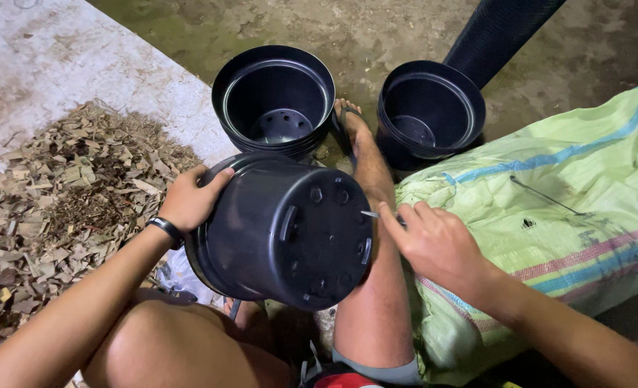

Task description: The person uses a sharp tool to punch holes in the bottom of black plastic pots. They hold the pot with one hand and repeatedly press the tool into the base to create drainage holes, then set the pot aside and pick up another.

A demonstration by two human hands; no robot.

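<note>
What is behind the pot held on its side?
Behind the held pot stands a stack of upright black pots, its top one empty with drain holes showing. The stack's lower front and the ground there are covered by the held pot.

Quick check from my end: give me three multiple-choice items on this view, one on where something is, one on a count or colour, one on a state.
1. Where does the heap of dry leaf chips lie?
A. To the person's left on the ground
B. Inside the sack
C. In the far pot

2. How many upright black pots stand past the held one?
A. One
B. Two
C. Four

3. How is the held pot turned?
A. Upright, mouth up
B. Flat, mouth down on the ground
C. On its side, holed base toward the camera

Answers: 1 A, the chips spread out beside the left arm. 2 B, a left pot and a right pot stand beyond the foot. 3 C, the left hand grips its rim while the right hand holds a thin pointed tool at the base.
</note>
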